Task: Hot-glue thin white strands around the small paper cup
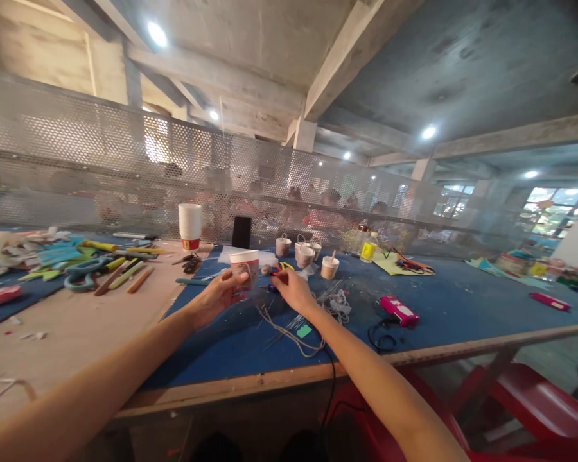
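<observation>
My left hand (pixel 221 292) is closed around a paper cup (pixel 245 258) with a white rim and a red band. Grey-brown cord is wound around the cup's lower part. From there a loose cord (pixel 289 333) trails over the blue mat in a long loop. Just to the right of the cup, my right hand (pixel 291 289) has its fingertips together, low over the mat. Something blue and a yellow-handled tool (pixel 285 265) show beside those fingertips; what they pinch, if anything, is too small to make out.
Several cord-covered cups (pixel 304 255) stand behind my hands. A stack of paper cups (pixel 190 224) and a black phone (pixel 241 232) are at the back. Scissors (pixel 84 274) and clay tools lie left. Tangled cord (pixel 340 307) and a pink device (pixel 399 310) lie right. Red stools (pixel 534 404) stand below.
</observation>
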A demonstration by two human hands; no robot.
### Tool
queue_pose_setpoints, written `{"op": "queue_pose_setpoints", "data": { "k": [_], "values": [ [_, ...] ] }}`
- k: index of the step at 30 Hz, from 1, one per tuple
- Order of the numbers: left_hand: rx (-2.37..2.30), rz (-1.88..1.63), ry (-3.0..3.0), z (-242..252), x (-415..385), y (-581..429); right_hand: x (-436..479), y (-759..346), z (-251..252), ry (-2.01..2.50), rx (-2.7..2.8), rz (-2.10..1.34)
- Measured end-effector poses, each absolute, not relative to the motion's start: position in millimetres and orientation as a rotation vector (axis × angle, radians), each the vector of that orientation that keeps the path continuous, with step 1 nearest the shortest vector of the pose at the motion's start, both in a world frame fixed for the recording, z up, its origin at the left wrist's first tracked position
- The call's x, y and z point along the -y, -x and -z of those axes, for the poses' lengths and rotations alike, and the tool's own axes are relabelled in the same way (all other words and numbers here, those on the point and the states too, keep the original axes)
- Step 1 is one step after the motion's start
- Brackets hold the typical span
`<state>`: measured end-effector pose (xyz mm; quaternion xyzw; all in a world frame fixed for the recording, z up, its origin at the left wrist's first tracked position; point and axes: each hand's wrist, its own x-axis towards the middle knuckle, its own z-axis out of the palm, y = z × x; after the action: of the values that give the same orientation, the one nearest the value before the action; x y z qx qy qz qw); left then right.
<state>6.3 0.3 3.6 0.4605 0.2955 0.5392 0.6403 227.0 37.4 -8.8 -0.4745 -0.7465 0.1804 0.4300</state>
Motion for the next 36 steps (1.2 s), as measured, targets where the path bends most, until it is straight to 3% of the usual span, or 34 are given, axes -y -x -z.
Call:
{"op": "queue_pose_setpoints", "data": {
  "k": [3, 6, 16, 25, 36],
  "values": [
    [-0.682, -1.281, -1.118, 0.5, -3.6, -5.8, -34.0, -193.6, 6.6, 0.932, 1.696, -1.026],
    [-0.700, -1.339, -1.138, 2.0, -6.5, -5.3, -33.3, -173.1, 4.9, 0.836, 1.565, -1.312],
    [-0.645, -1.258, -1.087, 3.0, -6.5, -5.4, -46.3, -194.1, 1.2, 0.790, 1.706, -0.846],
    [-0.614, -1.210, -1.108, 1.0, -4.6, -7.9, -41.1, -189.1, -2.5, 0.721, 1.501, -1.047],
    [-0.631, -1.163, -1.098, 1.8, -1.0, -10.9, -31.4, -187.5, -5.0, 0.707, 1.624, -0.950]
  ]
}}
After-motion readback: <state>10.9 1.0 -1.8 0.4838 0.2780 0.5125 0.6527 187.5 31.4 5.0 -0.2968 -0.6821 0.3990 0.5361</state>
